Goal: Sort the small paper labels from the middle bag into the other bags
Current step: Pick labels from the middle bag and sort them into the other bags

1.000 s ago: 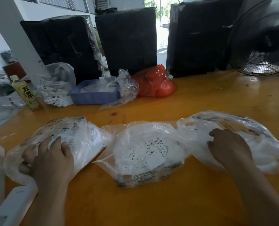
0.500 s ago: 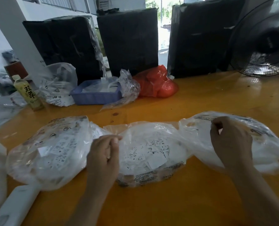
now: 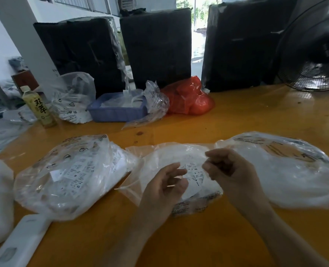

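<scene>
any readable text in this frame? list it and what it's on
"双萃" on the yellow label of the green tea bottle at the table's left edge.
"XS" and "S" on small white paper labels in the clear middle bag.
"M" and "XS" on labels inside the clear left bag.
Fine print on all the labels, the printing on the bags' edges and on the clear right bag: too small or blurred to read.
</scene>
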Motion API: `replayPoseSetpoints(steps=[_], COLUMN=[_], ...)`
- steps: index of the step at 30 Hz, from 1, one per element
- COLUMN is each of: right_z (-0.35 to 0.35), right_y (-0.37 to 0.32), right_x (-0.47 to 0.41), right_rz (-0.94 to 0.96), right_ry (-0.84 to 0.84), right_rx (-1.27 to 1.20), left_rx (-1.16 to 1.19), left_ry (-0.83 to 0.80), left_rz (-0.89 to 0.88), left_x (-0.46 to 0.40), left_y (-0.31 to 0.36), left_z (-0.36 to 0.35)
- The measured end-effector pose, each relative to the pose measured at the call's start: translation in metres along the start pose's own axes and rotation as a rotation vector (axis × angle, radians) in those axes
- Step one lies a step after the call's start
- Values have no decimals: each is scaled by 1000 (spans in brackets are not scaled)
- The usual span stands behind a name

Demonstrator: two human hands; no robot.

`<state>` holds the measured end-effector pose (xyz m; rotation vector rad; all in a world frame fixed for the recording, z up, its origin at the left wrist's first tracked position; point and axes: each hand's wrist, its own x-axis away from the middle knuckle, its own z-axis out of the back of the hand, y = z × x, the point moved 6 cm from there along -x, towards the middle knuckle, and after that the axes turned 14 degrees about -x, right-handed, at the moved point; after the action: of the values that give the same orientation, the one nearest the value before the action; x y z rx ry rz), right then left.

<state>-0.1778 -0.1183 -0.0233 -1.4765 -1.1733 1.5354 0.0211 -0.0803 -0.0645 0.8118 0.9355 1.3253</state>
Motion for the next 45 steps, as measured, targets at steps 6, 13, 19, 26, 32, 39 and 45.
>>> replayPoseSetpoints(steps=[6, 13, 19, 26, 32, 39, 45], right_z=[-18, 16, 95, 97, -18, -43, -34], right_y=[5, 4, 13, 0, -15, 28, 40], right_x=[7, -6, -32, -30, -2, 8, -1], right_rz=[-80, -85, -182, -107, 2, -113, -136], right_ry=[-103, 156, 263, 318, -200, -327, -426], right_rx=[-172, 27, 1090, 1222, 400, 487, 855], left_rx=[-116, 19, 177, 115, -132, 237, 646], left_ry=[13, 102, 135, 131, 53, 170, 202], left_rz=[17, 55, 154, 144, -7, 167, 245], left_x=[-3, 0, -1, -1, 1, -3, -5], left_y=[1, -4, -13, -12, 0, -14, -19], left_z=[-4, 0, 3, 4, 3, 11, 14])
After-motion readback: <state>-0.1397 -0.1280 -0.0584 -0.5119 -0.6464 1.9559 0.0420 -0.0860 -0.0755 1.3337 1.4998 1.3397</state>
